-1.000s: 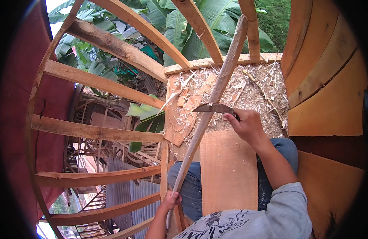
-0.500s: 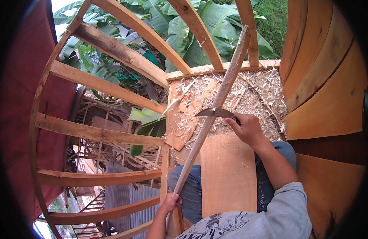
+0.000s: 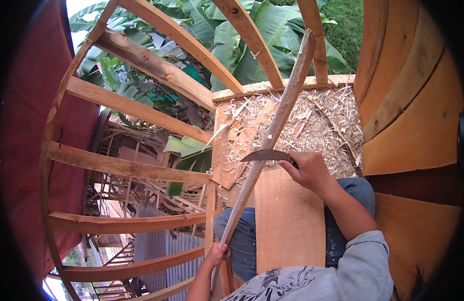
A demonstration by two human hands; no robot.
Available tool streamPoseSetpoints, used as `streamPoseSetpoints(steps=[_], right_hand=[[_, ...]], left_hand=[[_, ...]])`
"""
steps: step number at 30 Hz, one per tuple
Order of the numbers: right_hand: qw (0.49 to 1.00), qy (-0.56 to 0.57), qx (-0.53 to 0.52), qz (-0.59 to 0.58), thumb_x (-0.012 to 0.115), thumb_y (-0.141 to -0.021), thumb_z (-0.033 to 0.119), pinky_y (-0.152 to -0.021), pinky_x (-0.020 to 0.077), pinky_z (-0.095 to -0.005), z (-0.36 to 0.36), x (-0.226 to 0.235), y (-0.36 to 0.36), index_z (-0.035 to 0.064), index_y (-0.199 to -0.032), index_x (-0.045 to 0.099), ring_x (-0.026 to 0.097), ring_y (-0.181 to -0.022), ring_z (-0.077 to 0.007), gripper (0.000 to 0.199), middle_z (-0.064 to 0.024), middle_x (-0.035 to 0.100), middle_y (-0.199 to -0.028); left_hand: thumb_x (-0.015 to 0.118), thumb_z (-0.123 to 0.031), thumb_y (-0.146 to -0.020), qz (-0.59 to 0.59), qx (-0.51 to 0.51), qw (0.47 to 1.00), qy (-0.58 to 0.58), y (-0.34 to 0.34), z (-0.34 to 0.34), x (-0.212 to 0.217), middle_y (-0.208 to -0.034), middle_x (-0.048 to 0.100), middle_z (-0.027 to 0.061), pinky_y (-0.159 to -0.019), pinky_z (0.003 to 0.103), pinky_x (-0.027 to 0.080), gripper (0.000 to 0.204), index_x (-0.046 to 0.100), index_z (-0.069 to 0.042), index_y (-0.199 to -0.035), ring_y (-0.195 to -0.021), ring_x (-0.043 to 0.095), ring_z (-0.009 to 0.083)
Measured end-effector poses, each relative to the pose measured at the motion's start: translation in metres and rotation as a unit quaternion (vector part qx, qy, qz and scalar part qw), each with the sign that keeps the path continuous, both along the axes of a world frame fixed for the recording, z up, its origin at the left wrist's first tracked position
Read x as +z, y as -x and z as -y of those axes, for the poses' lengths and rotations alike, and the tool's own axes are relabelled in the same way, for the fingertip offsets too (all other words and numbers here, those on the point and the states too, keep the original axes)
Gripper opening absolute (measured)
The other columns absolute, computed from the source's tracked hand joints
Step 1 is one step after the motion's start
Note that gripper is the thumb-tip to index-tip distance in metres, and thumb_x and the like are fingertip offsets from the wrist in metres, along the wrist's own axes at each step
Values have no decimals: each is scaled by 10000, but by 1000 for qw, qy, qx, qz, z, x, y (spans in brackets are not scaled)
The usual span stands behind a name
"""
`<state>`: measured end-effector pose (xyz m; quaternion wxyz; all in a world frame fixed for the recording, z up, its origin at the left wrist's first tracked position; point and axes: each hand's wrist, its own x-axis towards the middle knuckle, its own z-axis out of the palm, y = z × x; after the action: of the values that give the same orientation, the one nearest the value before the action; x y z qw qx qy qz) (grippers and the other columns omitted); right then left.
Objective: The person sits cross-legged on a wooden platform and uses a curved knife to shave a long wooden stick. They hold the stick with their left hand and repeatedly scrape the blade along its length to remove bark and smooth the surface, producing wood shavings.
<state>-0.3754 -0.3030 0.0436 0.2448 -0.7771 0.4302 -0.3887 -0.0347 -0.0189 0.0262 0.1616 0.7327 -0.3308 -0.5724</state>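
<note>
A long wooden pole (image 3: 279, 120) slants from my lower left up to the far railing. My left hand (image 3: 217, 253) is wrapped round its lower end, beside my left knee. In my right hand (image 3: 306, 170) is a knife (image 3: 266, 155) with a dark curved blade; its handle is mostly hidden by my fingers. The blade lies across the pole's middle, its tip pointing left past the wood. Across my lap, under the pole, rests a flat pale wooden board (image 3: 289, 220).
Curled wood shavings (image 3: 322, 120) cover the floor ahead of me, with thin wood pieces (image 3: 242, 145) at their left. A slatted wooden railing (image 3: 126, 163) curves round the left and far sides. Plank walls (image 3: 412, 120) stand close on the right. Banana leaves (image 3: 262, 40) grow beyond.
The knife and my right hand have slid down along the pole toward me, slightly left. My left hand keeps its hold on the lower end.
</note>
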Motion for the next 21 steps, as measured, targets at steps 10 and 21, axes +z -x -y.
streamPoseSetpoints(steps=[10,21], right_hand=[[983,-158,-45,84,577,-867,399,-470,447,-380,12,7,9,34,-653,604,580,-492,-314,424,-138,550,-517],[958,-127,-132,219,525,-935,302,-401,328,-316,27,6,21,-16,-658,563,441,-391,-165,423,-98,438,-448]], left_hand=[[486,-672,-811,6,-6,1000,9,0,-2,0,-545,506,29,-453,237,363,664,573,-42,-619,-489,494,113],[505,-675,-798,2,-7,999,41,-5,-10,-10,-518,484,18,-445,241,349,667,558,-41,-598,-473,476,109]])
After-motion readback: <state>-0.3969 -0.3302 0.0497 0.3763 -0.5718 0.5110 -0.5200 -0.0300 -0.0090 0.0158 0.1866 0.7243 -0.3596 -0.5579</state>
